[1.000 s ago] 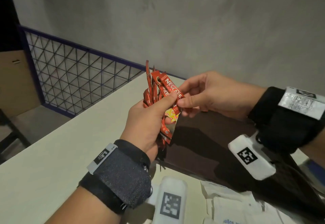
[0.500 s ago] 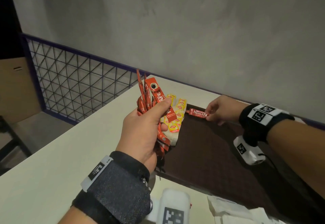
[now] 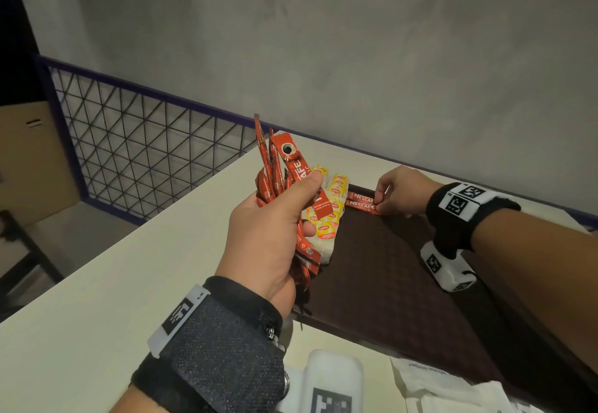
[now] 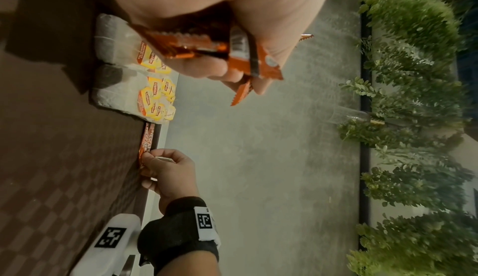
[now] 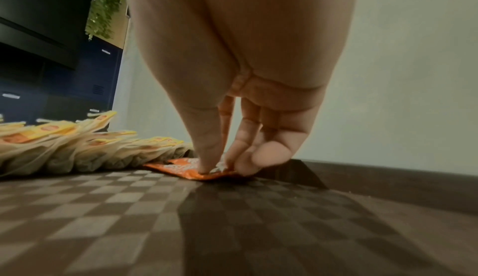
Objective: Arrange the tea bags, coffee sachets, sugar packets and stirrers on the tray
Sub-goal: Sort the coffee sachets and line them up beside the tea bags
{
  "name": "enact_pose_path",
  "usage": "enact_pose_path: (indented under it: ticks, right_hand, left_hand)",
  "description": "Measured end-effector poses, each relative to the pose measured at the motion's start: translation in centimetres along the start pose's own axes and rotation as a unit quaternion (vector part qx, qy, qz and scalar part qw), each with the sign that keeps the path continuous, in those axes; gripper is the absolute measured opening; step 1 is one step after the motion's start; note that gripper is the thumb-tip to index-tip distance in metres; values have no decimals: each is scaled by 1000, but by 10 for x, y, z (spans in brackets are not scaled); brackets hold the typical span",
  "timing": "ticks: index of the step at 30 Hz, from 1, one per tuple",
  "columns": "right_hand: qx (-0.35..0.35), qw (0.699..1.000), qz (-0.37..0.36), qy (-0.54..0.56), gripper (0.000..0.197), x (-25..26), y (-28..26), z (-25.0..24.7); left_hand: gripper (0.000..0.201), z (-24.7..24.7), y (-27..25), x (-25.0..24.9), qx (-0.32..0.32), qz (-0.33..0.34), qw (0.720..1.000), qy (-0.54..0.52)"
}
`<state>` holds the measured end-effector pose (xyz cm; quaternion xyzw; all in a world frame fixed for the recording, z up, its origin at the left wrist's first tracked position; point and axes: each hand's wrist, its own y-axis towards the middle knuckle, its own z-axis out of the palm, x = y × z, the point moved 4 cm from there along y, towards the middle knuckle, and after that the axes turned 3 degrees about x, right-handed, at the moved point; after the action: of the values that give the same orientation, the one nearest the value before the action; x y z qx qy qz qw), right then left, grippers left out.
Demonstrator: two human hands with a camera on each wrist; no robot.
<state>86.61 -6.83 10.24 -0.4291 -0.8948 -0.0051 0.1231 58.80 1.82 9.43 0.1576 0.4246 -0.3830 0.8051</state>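
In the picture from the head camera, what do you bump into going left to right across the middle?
Wire fence → left hand gripping coffee sachets → tea bags → two sachets on the tray → right hand.

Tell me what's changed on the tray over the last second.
The right hand pulled one sachet from the bunch, reached to the tray's far edge and is now laying a second coffee sachet beside the first coffee sachet. The left hand still grips the remaining bunch of sachets; the tea bags stayed put.
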Motion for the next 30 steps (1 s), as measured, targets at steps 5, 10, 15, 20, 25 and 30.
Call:
enact_pose_path:
  ticks: [5, 10, 15, 20, 25, 30]
  right_hand:
    - [-33, 999, -11, -2, 8, 6, 2, -1]
    - [-20, 999, -19, -43, 12, 7, 6, 3]
    - [-12, 998, -14, -60, 15, 7, 10, 6]
    - [-37, 997, -13, -72, 18, 7, 11, 4]
    - [-42, 997, -15, -70, 17, 6, 12, 4]
    - [-32, 997, -26, -69, 14, 6, 10, 3]
  left_hand:
    - [23, 0, 0, 0, -1, 5, 1000, 3]
    - [26, 0, 0, 2, -4, 2, 1000, 6]
    - [30, -2, 1, 1, -9, 2, 1000, 13]
    - [28, 0, 0, 1, -4, -1, 1000, 9]
    - [27, 2, -2, 2, -2, -4, 1000, 21]
    - [23, 3, -2, 1, 2, -5, 1000, 15]
